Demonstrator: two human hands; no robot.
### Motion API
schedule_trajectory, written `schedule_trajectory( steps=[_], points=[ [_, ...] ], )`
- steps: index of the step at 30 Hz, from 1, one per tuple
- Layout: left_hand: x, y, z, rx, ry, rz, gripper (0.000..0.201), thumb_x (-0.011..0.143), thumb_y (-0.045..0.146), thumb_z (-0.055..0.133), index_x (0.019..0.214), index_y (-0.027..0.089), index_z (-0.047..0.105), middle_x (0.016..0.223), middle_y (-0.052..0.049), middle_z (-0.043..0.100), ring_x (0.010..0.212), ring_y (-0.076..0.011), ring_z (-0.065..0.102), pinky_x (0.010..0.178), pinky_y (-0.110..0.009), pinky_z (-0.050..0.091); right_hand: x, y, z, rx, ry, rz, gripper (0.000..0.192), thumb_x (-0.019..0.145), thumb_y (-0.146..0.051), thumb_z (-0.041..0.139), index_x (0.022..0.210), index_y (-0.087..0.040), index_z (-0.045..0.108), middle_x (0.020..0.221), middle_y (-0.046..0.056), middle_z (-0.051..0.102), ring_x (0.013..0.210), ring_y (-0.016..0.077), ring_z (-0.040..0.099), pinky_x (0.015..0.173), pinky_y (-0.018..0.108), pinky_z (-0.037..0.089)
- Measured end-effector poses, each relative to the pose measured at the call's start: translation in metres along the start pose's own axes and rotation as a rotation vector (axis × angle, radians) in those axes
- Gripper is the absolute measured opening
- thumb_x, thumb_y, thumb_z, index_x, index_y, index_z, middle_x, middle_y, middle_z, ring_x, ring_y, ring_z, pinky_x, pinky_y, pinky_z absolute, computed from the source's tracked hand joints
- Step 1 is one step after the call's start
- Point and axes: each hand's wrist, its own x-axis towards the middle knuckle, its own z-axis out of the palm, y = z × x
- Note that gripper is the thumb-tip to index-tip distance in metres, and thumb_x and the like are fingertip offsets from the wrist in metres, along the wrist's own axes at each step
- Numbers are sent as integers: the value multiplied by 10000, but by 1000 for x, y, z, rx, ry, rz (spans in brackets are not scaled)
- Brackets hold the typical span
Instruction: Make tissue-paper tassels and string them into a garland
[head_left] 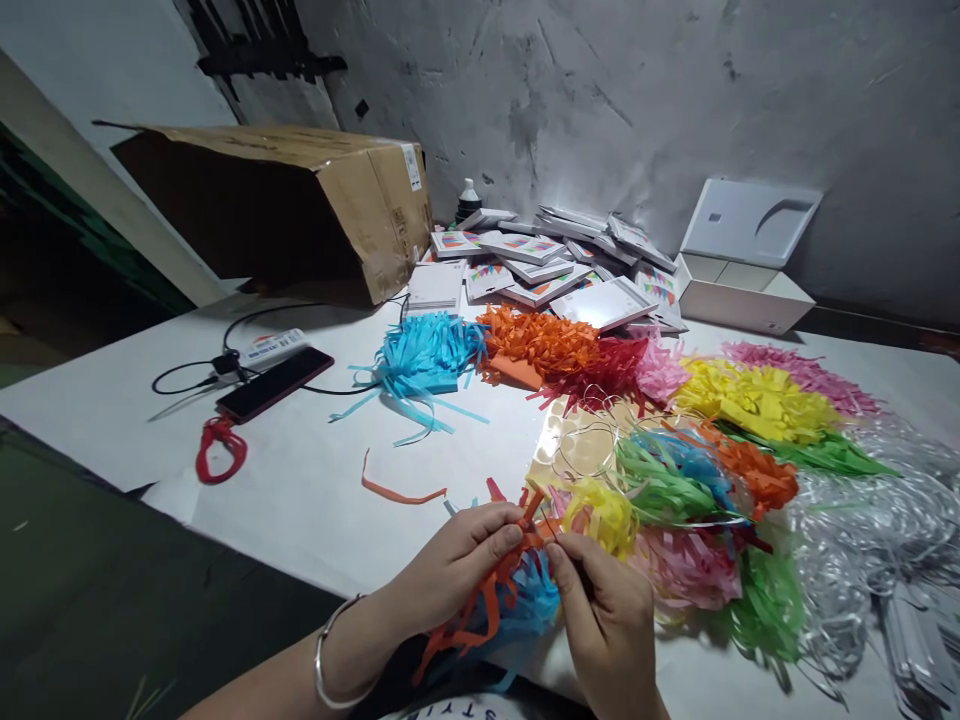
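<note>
My left hand (457,565) pinches the top of an orange paper tassel (480,605) whose cut strips hang down toward me. My right hand (604,610) grips the same twisted top from the right, fingertips meeting the left hand's. A blue tassel (536,600) lies just under the orange one, between my hands. A silver bangle (330,650) circles my left wrist. Right of my hands sits a string of finished tassels (675,490) in yellow, green, blue, orange and pink on a thin cord.
Piles of fringed paper lie across the white table (300,470): blue (420,360), orange (536,345), red, pink, yellow (750,395). A loose orange strip (397,492), red scissors (220,450), a phone (274,383), a cardboard box (300,205), stacked packets (540,265), a white box (742,290) and clear wrappers (877,540) surround them.
</note>
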Motion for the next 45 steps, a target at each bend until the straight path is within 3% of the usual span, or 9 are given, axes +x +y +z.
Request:
schedule_trajectory(
  steps=[8,13,17,21,30,34,37,42,45],
  points=[
    [2,4,0,116,-49,83,346,1032,410,417,886,185,636,849,-17,621,777,-164,559,732,-270,463,2,-4,0,-22,-7,-10,205,971,-207,520,875,-203,701,680,-9,699,550,120,650,545,195,478],
    [-1,1,-1,426,-70,218,324,1049,351,370,899,195,611,847,-36,629,813,-192,541,795,-310,434,0,0,-3,-126,-78,-37,196,968,-217,519,902,-196,703,748,24,733,595,144,683,560,209,467],
    [-3,2,-5,555,-164,257,275,1049,309,363,1094,214,617,1034,-75,674,946,-228,559,873,-347,429,-1,8,-7,34,-202,139,183,967,-286,551,874,-215,691,679,-10,699,555,130,643,522,191,455],
    [-4,6,-7,519,-196,257,303,1051,336,356,1063,202,628,1016,-82,669,946,-227,558,872,-344,438,-4,12,-7,184,-194,327,184,944,-371,602,920,-205,679,642,-13,668,534,128,609,481,182,447],
    [-4,-1,-3,373,-192,230,398,1060,446,333,913,190,600,856,-39,636,822,-188,552,783,-298,435,-7,12,-7,206,-203,379,233,940,-409,598,897,-195,680,649,-4,641,564,124,594,508,186,443],
    [-4,3,-3,437,-233,278,374,1065,403,319,1013,196,626,948,-66,661,904,-214,561,868,-348,423,-8,14,-4,314,-209,481,328,921,-454,626,1101,-180,652,600,-34,592,533,115,540,491,187,415],
    [-4,7,-5,493,-265,267,347,1056,367,362,1038,199,666,970,-79,659,934,-231,563,928,-393,415,-8,14,-1,354,-217,474,298,933,-457,606,1037,-185,667,647,-18,618,569,116,555,518,191,424],
    [-3,-1,-1,232,-111,251,368,1001,455,507,1282,261,644,1244,-116,635,1161,-275,553,1009,-417,440,-6,11,3,307,-245,372,235,963,-397,560,899,-197,665,694,-3,648,599,123,592,545,198,444],
    [-3,-5,7,99,20,296,290,1021,384,495,1074,254,749,1114,-92,676,1078,-236,601,967,-364,470,-6,8,6,262,-263,295,232,984,-373,524,882,-201,642,683,-13,632,598,125,595,552,203,448]
  ],
)
